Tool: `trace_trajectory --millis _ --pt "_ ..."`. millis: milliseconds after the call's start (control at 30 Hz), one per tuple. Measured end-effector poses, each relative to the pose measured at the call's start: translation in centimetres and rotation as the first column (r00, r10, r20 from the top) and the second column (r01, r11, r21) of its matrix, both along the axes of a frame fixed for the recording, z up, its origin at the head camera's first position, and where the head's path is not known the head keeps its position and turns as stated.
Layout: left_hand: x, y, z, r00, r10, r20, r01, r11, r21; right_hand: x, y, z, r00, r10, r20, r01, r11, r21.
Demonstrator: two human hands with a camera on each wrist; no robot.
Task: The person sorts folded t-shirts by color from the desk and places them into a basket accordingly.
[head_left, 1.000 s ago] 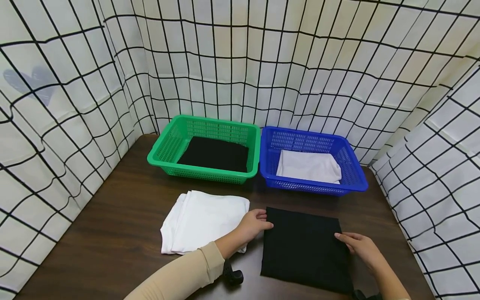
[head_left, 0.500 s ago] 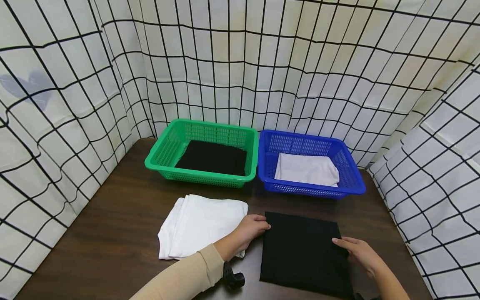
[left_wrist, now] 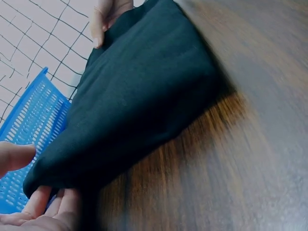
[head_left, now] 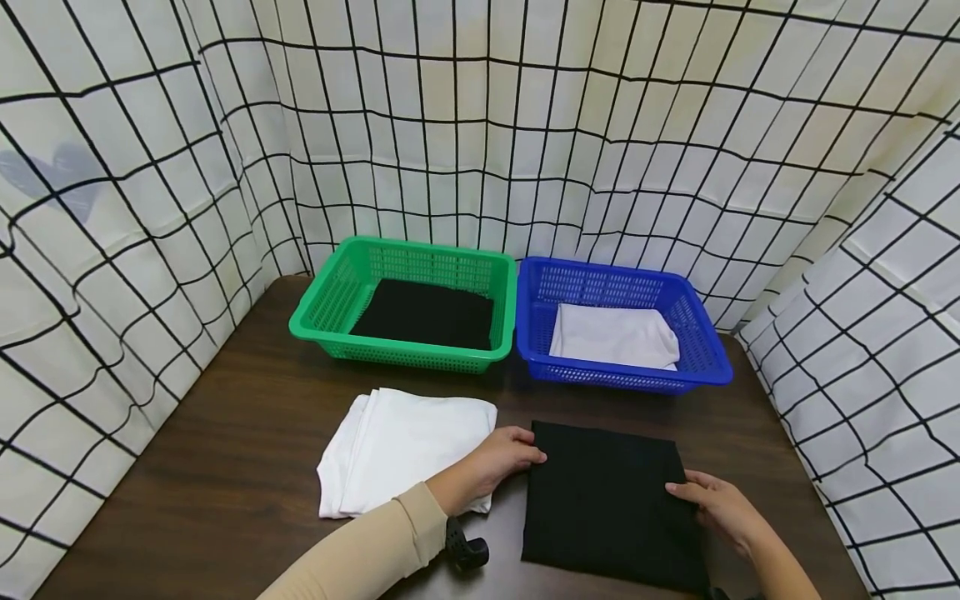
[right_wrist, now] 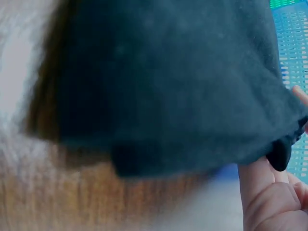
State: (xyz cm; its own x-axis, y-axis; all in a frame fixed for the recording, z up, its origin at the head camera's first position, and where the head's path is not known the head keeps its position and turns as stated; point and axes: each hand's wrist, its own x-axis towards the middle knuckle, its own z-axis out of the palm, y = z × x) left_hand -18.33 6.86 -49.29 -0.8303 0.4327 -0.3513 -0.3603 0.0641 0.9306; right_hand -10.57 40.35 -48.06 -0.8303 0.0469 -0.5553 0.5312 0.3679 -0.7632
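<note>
A folded black cloth (head_left: 607,508) lies at the front right of the table, stretched flat between both hands. My left hand (head_left: 504,460) holds it at its far left corner. In the left wrist view, the left hand's fingers (left_wrist: 60,202) are under the cloth's edge and the thumb is above. My right hand (head_left: 716,504) grips the right edge, thumb on top. The right wrist view shows the right hand's fingers (right_wrist: 267,195) below the cloth, partly hidden by it. Left of the black cloth is a folded white cloth (head_left: 412,446), partly behind the left forearm.
A green basket (head_left: 405,354) at the back holds a folded black cloth (head_left: 427,315). Beside it stands a blue basket (head_left: 637,375) with a folded white cloth (head_left: 615,336) inside. Grid-patterned curtains (head_left: 450,125) enclose the brown table (head_left: 195,475) at the back and sides.
The head view has shifted slightly, moving the scene a little lower in frame. Both hands keep their hold on the black cloth, which has hardly moved.
</note>
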Motion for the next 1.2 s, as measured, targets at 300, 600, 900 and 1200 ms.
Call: trace_trajectory --millis 300,600,900,1200 --pt "0.3 0.4 0.1 1.000 -0.008 0.022 0.008 1.000 0.017 0.0 0.0 -0.1 1.000 0.006 0.022 -0.007 0.998 0.055" --pt "0.7 0.9 0.1 1.000 0.000 -0.030 -0.002 0.997 -0.076 0.7 0.0 -0.1 0.998 -0.043 -0.040 0.041 0.998 -0.041" --pt "1.1 1.3 0.3 0.986 0.012 -0.166 -0.044 0.980 -0.194 0.5 -0.8 0.5 0.993 -0.094 -0.070 0.094 0.996 0.002" --pt "0.7 1.1 1.5 0.987 0.039 -0.153 -0.074 0.970 -0.231 0.6 -1.3 2.1 0.988 -0.137 -0.074 0.136 0.990 -0.026"
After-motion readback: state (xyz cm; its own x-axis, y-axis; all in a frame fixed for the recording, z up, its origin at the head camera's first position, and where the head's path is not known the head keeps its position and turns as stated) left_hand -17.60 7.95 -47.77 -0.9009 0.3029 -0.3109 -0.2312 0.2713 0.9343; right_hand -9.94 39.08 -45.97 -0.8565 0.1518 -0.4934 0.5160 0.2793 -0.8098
